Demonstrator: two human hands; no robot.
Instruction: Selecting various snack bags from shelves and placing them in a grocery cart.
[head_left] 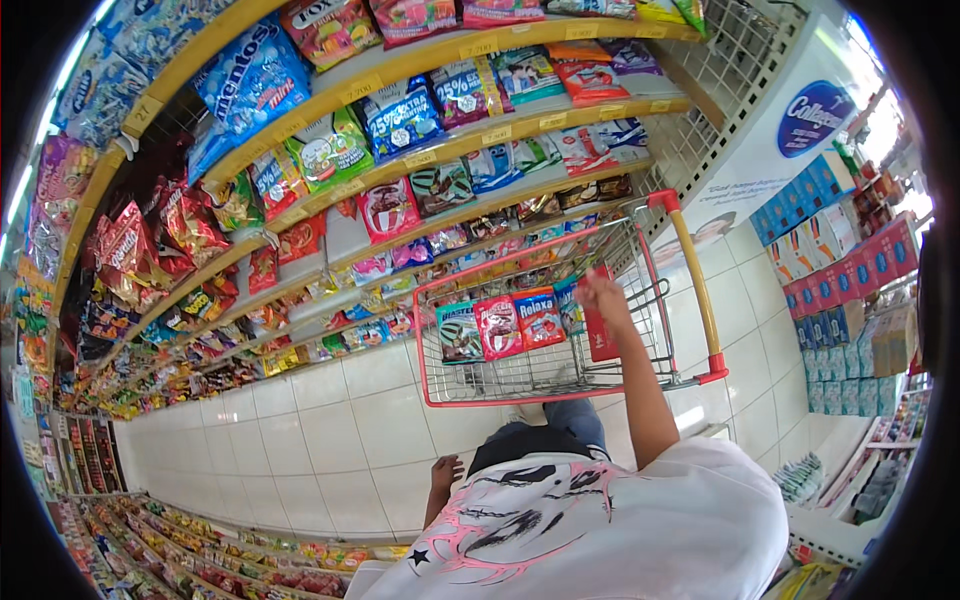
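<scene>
My right hand reaches into a wire shopping cart with red trim. Its fingers look slightly apart and lie over a tall red packet; whether they touch it cannot be made out. Left of that packet, several candy bags stand in a row in the cart: a teal-and-brown bag, a pink bag, a red-and-blue bag and a partly hidden teal bag. Down at my left side, my left hand hangs away from the cart, fingers loosely bent and apart, holding nothing.
Curved-looking shelves of candy bags rise beyond the cart. Its yellow handle is at the right. Stacked boxes stand farther right, and another goods shelf runs along the lower left. White floor tiles lie between.
</scene>
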